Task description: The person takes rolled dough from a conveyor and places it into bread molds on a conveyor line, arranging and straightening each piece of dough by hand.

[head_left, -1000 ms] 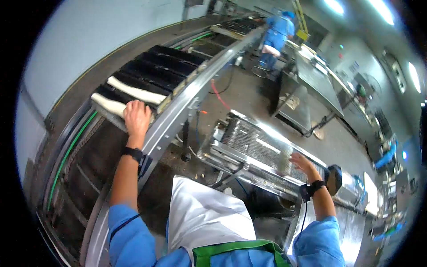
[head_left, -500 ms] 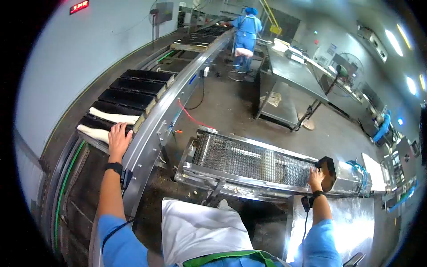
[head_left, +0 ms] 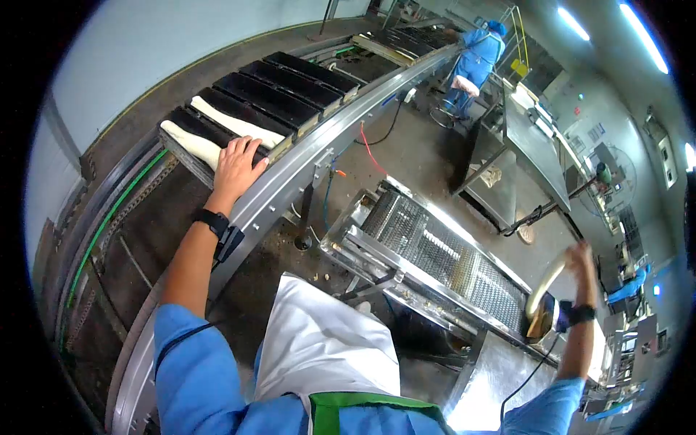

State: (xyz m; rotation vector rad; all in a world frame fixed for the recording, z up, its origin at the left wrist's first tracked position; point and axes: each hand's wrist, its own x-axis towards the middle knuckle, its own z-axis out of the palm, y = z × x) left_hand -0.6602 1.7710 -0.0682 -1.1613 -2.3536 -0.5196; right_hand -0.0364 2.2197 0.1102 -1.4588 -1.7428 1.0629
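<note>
My left hand lies over the end of the nearest black baking pan, its fingers stretched out and touching the pan's rim or the dough there; which one is hard to tell. A long pale dough strip lies in that pan, its near end partly covered by my hand. In the pan beyond sits a second dough strip. At right, my right hand is raised and closed on the upper end of another dough strip, which hangs curved above the outlet end of the mesh conveyor.
More black pans stand side by side on the pan conveyor, whose metal rail runs away from me. A person in blue stands at its far end. Steel tables stand at right, with a metal sheet below my right arm.
My right hand has risen from the mesh conveyor's end with a dough strip in it. My left hand stays at the nearest pan, and the view has turned.
</note>
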